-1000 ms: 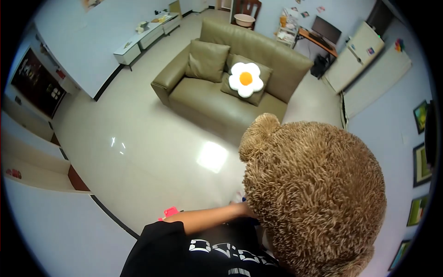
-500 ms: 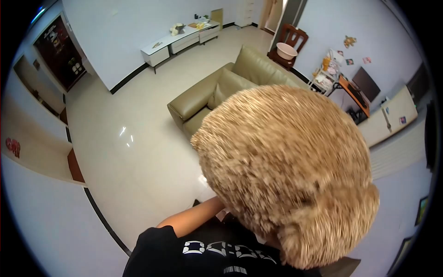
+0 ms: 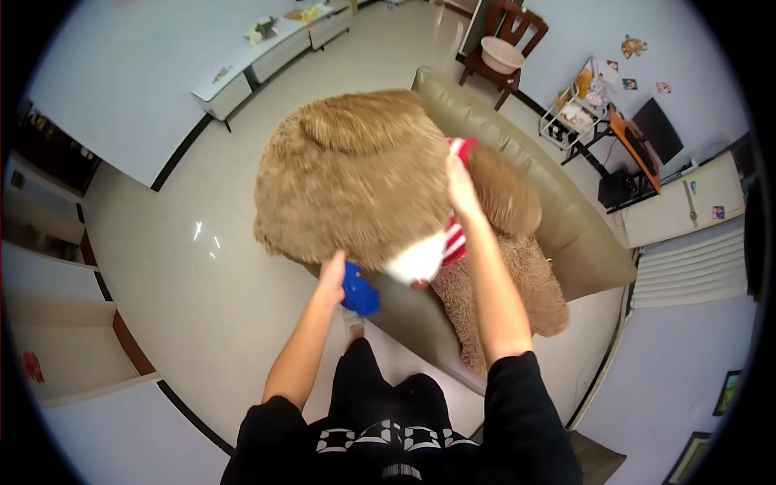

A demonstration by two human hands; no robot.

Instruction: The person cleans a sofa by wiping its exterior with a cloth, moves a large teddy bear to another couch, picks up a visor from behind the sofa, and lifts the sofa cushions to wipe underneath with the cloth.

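Observation:
A very large brown teddy bear (image 3: 347, 186) in a red and white striped top lies over the green leather sofa (image 3: 517, 153). Its head is tipped toward me and blurred, with the white muzzle pointing down. My left hand (image 3: 332, 275) is closed at the lower edge of the head, its fingers partly hidden. Right beside that hand is a blue object (image 3: 359, 291), whose kind I cannot make out. My right hand (image 3: 461, 190) grips the other side of the head near the striped collar, with its fingertips out of sight.
A white low cabinet (image 3: 279, 52) runs along the far wall. A wooden chair (image 3: 508, 32) holds a pink basin (image 3: 502, 56). Behind the sofa are a white trolley (image 3: 570, 113) and a desk (image 3: 634, 149) with a monitor. Shiny tiles (image 3: 178, 283) cover the floor.
The bear has moved away from my chest onto the sofa, its head now lower and farther left. Both my arms, the striped top and the blue object have come into view.

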